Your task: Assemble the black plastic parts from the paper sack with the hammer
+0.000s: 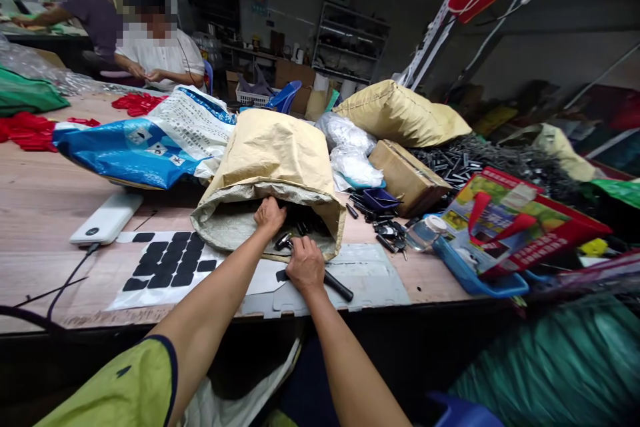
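Yellow-green fabric sleeve (120, 380) leads to the left hand (270, 215), curled inside the wide tan paper sack (280, 147), grip unclear. Beside the bent right hand (306, 263), hold hidden, lies a black cylindrical rod (340, 286); keeping the sack gaping should prevent snags.

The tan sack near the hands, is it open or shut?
Open: the tan sack gapes at its mouth, and the left hand reaches inside.

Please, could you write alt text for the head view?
A person's left hand reaches into an open tan sack on a table; the right hand is at the sack's lip, beside a black rod. A sheet of black patches lies left; another person sits behind.
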{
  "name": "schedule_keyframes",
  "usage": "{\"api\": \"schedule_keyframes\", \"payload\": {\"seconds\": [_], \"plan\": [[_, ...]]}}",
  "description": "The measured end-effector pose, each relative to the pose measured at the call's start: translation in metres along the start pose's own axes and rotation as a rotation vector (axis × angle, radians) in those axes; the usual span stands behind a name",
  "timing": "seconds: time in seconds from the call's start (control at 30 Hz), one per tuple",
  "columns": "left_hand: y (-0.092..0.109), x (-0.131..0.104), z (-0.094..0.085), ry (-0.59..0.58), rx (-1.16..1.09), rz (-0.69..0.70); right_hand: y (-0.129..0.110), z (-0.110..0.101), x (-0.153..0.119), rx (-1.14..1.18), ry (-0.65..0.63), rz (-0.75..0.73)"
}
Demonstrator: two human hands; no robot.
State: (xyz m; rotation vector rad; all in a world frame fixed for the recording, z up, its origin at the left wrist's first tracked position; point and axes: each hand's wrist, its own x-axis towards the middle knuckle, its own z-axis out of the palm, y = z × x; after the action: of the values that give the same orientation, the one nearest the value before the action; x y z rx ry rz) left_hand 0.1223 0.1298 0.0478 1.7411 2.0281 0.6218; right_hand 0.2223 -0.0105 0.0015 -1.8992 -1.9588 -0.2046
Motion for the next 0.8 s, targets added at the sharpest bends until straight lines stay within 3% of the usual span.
{"api": "schedule_keyframes", "payload": {"seconds": [0.17,0.3,0.4,0.53,0.63,0.8], "plan": [[-0.026,-0.011,-0.016,-0.033,-0.009,0.138,-0.001,-0.002,0.000,0.013,0.008,0.003],[-0.066,-0.050,-0.041,-0.054,-0.160,0.441,-0.002,-0.002,0.000,0.015,-0.001,0.004],[-0.098,-0.085,-0.048,-0.164,-0.172,0.623,-0.002,-0.002,0.000,0.003,-0.009,0.001],[-0.122,-0.110,-0.035,-0.216,-0.126,0.669,-0.002,-0.001,0.000,-0.006,-0.001,0.003],[-0.125,-0.110,-0.025,-0.195,-0.132,0.679,-0.001,-0.002,0.002,-0.002,-0.012,0.000],[-0.126,-0.104,-0.025,-0.221,-0.176,0.657,0.001,-0.018,0.004,0.129,-0.031,0.006]]}}
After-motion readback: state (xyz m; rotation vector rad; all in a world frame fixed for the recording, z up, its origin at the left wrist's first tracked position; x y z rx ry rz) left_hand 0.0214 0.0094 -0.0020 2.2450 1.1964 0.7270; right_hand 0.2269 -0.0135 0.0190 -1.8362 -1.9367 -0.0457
